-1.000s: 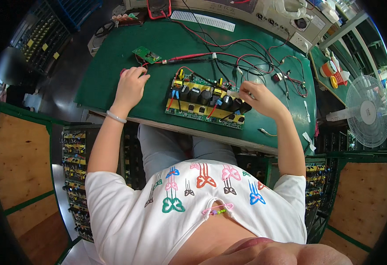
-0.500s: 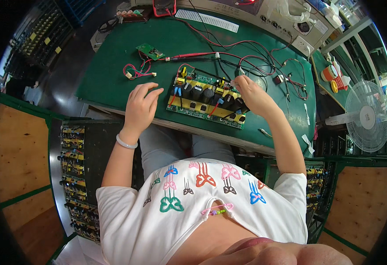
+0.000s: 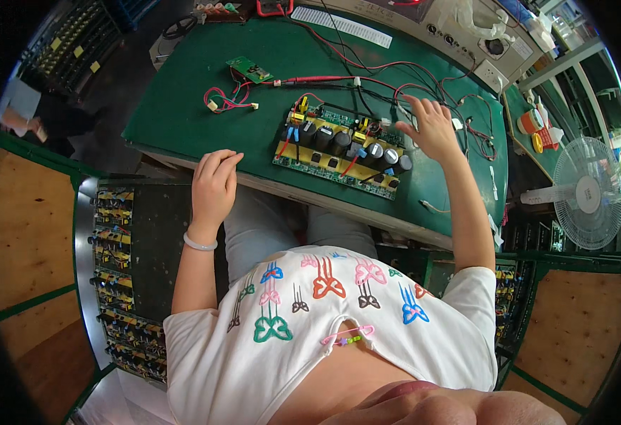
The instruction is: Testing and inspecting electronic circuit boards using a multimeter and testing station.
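Note:
A green circuit board (image 3: 341, 160) with black capacitors, yellow parts and red and black leads lies on the green bench top (image 3: 183, 78). Just off its right end, above a bundle of wires, hovers my right hand (image 3: 432, 129), open, thumb apart from the fingers. I see nothing held in it. My left hand (image 3: 213, 184) is at the bench's front edge, left of the circuit board and apart from it. Its fingers are loosely stretched and nothing shows in them. A small green board (image 3: 249, 69) with red and green wires (image 3: 227, 100) lies behind, toward the left.
Red and black test leads (image 3: 346, 79) run across the bench to a grey instrument (image 3: 459, 32) at the back. A white fan (image 3: 587, 195) stands at the right. Racks of boards (image 3: 115, 283) flank me. Another person (image 3: 27, 106) is at far left.
My right hand has moved right, off the board's far right corner, and its fingers have spread. The left hand has drawn back toward the bench edge. A person has come into view at far left.

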`<state>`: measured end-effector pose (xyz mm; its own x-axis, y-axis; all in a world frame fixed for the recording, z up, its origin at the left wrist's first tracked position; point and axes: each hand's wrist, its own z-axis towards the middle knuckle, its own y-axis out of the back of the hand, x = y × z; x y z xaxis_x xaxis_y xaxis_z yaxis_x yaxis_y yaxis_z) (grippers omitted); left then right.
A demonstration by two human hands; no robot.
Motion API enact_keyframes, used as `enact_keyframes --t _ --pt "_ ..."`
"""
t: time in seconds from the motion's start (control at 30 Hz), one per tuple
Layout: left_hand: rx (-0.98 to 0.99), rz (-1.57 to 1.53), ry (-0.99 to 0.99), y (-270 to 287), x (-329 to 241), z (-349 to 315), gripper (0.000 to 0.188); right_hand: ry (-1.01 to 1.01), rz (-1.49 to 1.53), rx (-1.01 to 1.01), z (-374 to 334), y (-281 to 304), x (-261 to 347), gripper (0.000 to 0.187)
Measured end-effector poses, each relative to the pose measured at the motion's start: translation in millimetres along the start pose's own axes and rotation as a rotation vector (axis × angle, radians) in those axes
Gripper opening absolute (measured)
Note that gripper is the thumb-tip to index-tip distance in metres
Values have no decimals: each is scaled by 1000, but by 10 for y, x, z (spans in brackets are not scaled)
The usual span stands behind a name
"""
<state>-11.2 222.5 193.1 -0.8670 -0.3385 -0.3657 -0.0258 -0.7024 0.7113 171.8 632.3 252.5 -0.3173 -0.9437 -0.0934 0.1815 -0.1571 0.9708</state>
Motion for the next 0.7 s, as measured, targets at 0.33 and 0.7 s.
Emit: enact_keyframes --t 0.33,0.7 --pt "-45 -167 -79 -218 -281 -258 28 123 346 3 -497 295 803 40" --pt "49 -228 -55 -227 -403 -733 26 226 585 -131 -600 51 932 39"
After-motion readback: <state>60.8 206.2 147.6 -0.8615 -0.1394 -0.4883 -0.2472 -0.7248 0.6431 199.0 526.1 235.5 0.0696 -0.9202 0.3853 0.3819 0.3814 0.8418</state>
